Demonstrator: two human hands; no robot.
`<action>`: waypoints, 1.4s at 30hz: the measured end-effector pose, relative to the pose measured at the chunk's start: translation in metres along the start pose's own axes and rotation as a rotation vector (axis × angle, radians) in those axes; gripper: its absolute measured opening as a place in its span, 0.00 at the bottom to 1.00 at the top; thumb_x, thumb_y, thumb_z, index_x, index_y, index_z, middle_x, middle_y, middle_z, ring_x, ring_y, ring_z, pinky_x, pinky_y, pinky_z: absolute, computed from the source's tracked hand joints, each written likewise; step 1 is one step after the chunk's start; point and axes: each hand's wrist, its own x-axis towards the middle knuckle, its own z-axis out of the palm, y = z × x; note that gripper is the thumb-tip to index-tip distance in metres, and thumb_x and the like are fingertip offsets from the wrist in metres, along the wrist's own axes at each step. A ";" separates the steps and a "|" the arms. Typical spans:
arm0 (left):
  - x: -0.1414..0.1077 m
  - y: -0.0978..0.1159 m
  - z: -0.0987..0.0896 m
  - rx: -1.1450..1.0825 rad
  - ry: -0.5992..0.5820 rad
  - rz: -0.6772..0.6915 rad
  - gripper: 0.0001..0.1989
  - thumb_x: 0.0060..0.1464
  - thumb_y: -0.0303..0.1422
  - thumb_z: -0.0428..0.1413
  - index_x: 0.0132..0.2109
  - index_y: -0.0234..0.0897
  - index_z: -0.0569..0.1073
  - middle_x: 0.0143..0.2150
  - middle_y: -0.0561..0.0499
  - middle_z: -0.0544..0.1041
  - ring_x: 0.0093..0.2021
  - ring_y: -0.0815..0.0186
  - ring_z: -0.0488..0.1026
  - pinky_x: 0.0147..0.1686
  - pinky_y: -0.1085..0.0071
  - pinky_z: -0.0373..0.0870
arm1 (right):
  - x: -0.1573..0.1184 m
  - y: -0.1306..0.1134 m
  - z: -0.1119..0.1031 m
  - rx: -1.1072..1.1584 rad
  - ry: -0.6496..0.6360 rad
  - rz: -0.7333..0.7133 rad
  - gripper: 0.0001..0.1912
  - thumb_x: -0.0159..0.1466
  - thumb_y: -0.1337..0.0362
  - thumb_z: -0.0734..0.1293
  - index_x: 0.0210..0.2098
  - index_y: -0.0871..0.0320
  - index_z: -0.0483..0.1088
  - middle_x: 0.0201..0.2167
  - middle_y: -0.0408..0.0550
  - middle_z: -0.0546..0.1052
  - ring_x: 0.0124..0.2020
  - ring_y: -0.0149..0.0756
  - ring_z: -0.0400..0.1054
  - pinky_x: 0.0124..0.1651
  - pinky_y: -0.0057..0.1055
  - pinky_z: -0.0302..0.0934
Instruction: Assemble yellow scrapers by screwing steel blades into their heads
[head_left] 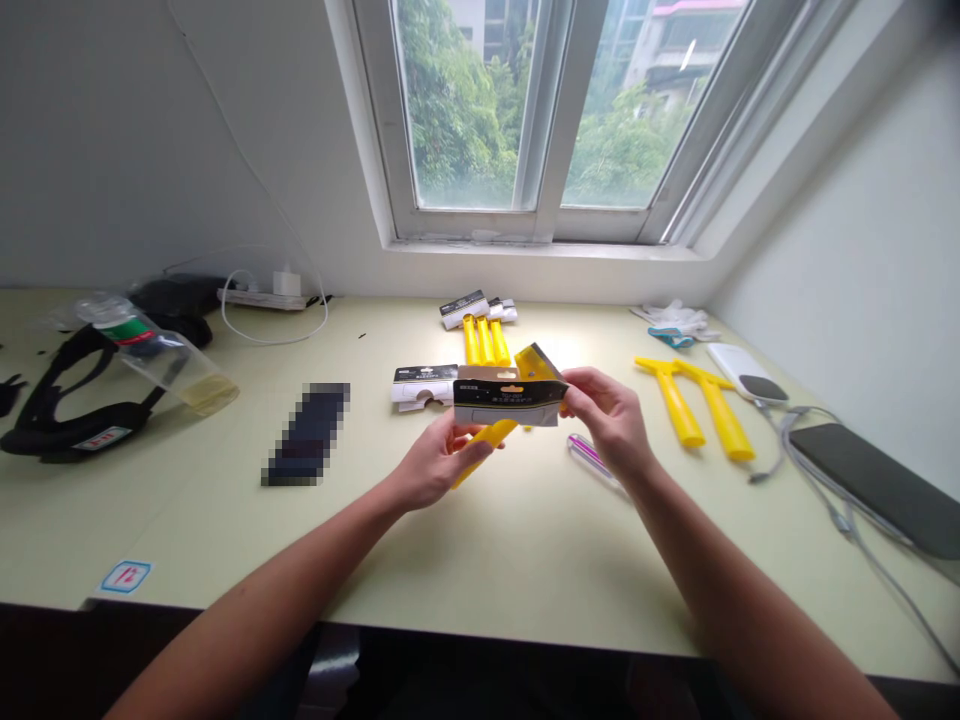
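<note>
My left hand is closed around the handle of a yellow scraper, which slants up to the right. A black-and-white cardboard sleeve lies across the front of the scraper and hides its middle. My right hand pinches the right end of this sleeve near the scraper's head. Just behind, another cardboard sleeve rests on the table. Several yellow scrapers with cardboard sleeves on their heads lie in a row farther back. Below my right hand is a slim clear case with a purple strip.
Two bare yellow scrapers lie at the right, near a white device, grey cables and a dark tablet-like slab. White gloves are behind. At left are a blurred-out dark rectangle, a plastic bottle and a black headset.
</note>
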 end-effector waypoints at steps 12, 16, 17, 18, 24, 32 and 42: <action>0.004 0.002 0.002 0.323 0.239 0.331 0.11 0.64 0.35 0.53 0.48 0.37 0.77 0.50 0.43 0.77 0.51 0.59 0.73 0.51 0.62 0.71 | -0.001 0.008 0.007 -0.098 0.017 -0.028 0.11 0.63 0.56 0.68 0.33 0.58 0.71 0.25 0.42 0.72 0.23 0.28 0.64 0.25 0.27 0.62; 0.004 0.003 -0.004 0.535 0.181 0.415 0.10 0.63 0.31 0.52 0.45 0.35 0.78 0.43 0.44 0.78 0.44 0.61 0.74 0.44 0.65 0.72 | 0.002 0.005 -0.001 -0.128 0.086 -0.054 0.11 0.63 0.55 0.68 0.33 0.58 0.71 0.23 0.42 0.70 0.23 0.29 0.64 0.26 0.28 0.62; 0.004 0.003 -0.004 0.563 0.154 0.427 0.10 0.63 0.31 0.53 0.45 0.35 0.78 0.43 0.43 0.78 0.43 0.61 0.74 0.43 0.65 0.72 | 0.003 0.005 -0.003 -0.136 0.117 -0.065 0.11 0.64 0.55 0.68 0.34 0.58 0.71 0.23 0.41 0.70 0.23 0.29 0.65 0.27 0.28 0.62; 0.003 0.002 -0.005 0.584 0.131 0.432 0.10 0.63 0.30 0.53 0.46 0.35 0.78 0.44 0.43 0.78 0.43 0.61 0.75 0.43 0.65 0.72 | 0.004 0.006 -0.005 -0.141 0.153 -0.076 0.11 0.64 0.55 0.68 0.35 0.58 0.71 0.23 0.41 0.70 0.23 0.29 0.65 0.27 0.29 0.62; 0.003 0.002 -0.003 0.640 0.009 0.356 0.10 0.63 0.31 0.53 0.45 0.36 0.79 0.41 0.43 0.78 0.41 0.61 0.75 0.42 0.64 0.73 | 0.007 0.008 -0.005 -0.041 0.333 -0.116 0.12 0.64 0.55 0.67 0.37 0.57 0.71 0.23 0.41 0.70 0.25 0.31 0.69 0.32 0.31 0.66; 0.008 0.005 -0.034 0.513 0.305 0.223 0.16 0.60 0.32 0.55 0.55 0.39 0.72 0.44 0.47 0.79 0.38 0.66 0.75 0.40 0.69 0.72 | 0.032 -0.006 -0.045 0.322 0.699 -0.158 0.06 0.62 0.60 0.69 0.33 0.55 0.69 0.24 0.41 0.71 0.24 0.29 0.67 0.40 0.35 0.72; 0.028 -0.032 -0.105 0.950 0.722 -0.191 0.16 0.56 0.35 0.56 0.49 0.38 0.80 0.42 0.44 0.75 0.41 0.60 0.73 0.50 0.64 0.69 | 0.026 0.010 -0.029 0.466 0.427 0.157 0.16 0.52 0.55 0.76 0.32 0.59 0.72 0.28 0.44 0.78 0.27 0.29 0.73 0.33 0.27 0.73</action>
